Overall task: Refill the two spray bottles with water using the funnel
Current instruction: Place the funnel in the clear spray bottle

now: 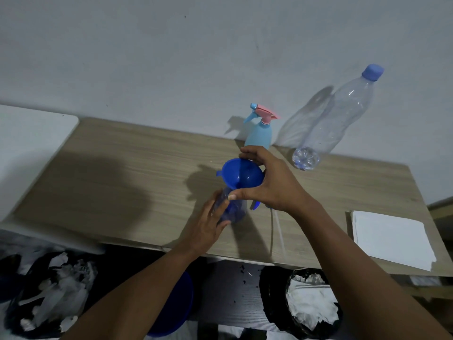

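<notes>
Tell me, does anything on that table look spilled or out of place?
No spill shows. One loose part: a spray head lies on the table beneath the right hand, its thin tube running toward the front edge. Likely unscrewed from the bottle under the funnel.

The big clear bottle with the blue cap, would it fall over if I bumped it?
Probably yes. The clear bottle is tall and narrow and looks almost empty, so it is likely light and would tip easily. Its thin see-through sides would probably squash in when squeezed. Lying down, its round body could roll along the table.
</notes>
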{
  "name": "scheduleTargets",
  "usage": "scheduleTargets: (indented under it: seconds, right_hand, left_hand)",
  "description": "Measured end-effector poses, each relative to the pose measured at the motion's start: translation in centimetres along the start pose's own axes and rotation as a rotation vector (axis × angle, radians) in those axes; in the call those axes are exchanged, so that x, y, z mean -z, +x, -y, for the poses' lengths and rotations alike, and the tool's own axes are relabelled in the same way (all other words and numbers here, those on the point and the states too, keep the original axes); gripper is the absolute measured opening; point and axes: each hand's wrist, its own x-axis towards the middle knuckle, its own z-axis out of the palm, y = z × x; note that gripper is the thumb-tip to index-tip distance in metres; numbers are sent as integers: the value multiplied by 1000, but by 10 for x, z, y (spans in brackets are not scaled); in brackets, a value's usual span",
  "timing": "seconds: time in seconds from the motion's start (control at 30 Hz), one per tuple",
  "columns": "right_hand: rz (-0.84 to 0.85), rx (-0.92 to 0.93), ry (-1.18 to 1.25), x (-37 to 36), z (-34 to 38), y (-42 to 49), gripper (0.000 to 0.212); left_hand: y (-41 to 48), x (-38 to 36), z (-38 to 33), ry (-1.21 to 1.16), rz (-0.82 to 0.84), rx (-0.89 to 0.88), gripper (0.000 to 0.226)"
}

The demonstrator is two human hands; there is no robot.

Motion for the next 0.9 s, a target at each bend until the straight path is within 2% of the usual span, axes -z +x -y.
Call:
scheduleTargets:
  seconds: [0.33, 0.5, 0.73, 0.83, 0.9]
  right_hand:
    - [-12, 26, 32, -8, -3, -4, 112]
    - [-56, 12, 86, -5, -4, -9, 112]
    - [-331, -130, 250, 4, -42, -36, 71]
    - [-470, -247, 238, 12, -75, -51, 59]
    - [-531, -309, 228, 24, -96, -58, 50]
  left_hand:
    - [1, -1, 10, -14, 161, 84, 83]
    - [-2, 4, 5, -36, 143, 103, 83]
    - [-12, 16, -11, 59, 73, 160, 80]
    - [-22, 15, -36, 90, -60, 208, 69]
    - [-33, 8, -63, 77, -82, 180, 67]
